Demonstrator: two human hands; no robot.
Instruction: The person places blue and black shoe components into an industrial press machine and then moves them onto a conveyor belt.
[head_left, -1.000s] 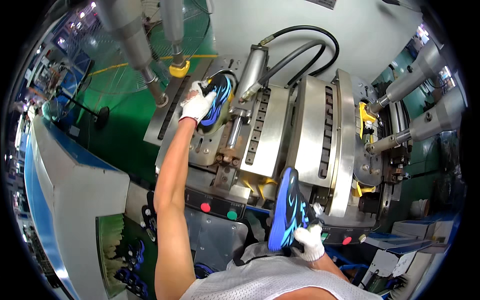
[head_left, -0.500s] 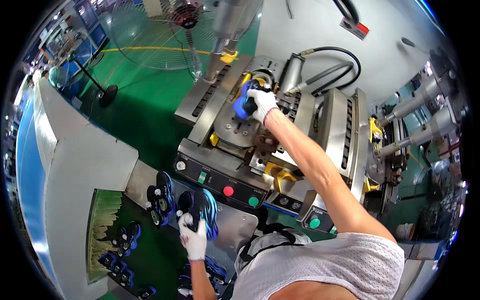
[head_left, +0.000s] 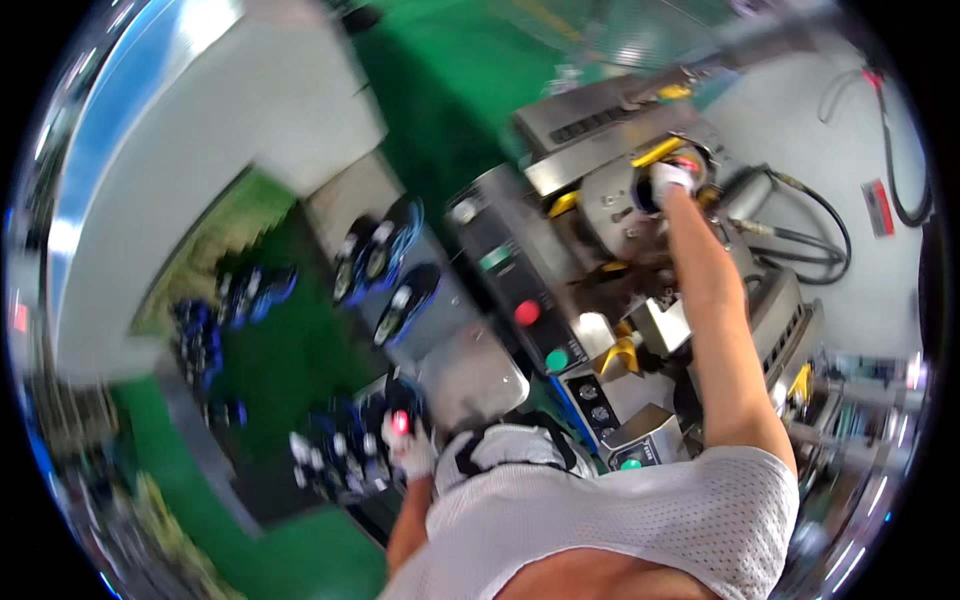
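My right hand [head_left: 672, 183], in a white glove, reaches into the round metal fixture [head_left: 603, 205] of a machine. Its fingers are curled over a dark blue shoe [head_left: 647, 194], which is mostly hidden and blurred. My left hand [head_left: 408, 448], also gloved, is low beside a group of black and blue shoes [head_left: 345, 445]. Motion smears its fingers, and a red light spot falls on them; whether it grips a shoe cannot be made out. Farther up, a single shoe [head_left: 407, 303] lies on the metal plate [head_left: 470, 375], next to a pair of shoes [head_left: 380, 248].
A black control panel with a red button [head_left: 527, 313] and a green button [head_left: 557, 360] fronts the machine. More shoes [head_left: 255, 292] lie on the dark green surface at left. A large pale cover [head_left: 230, 100] curves behind them. Black hoses [head_left: 800, 240] loop at right.
The view has turned, so the machine appears farther right. My left hand has left the shoe on the metal plate and moved nearer my body. My right hand remains at the fixture.
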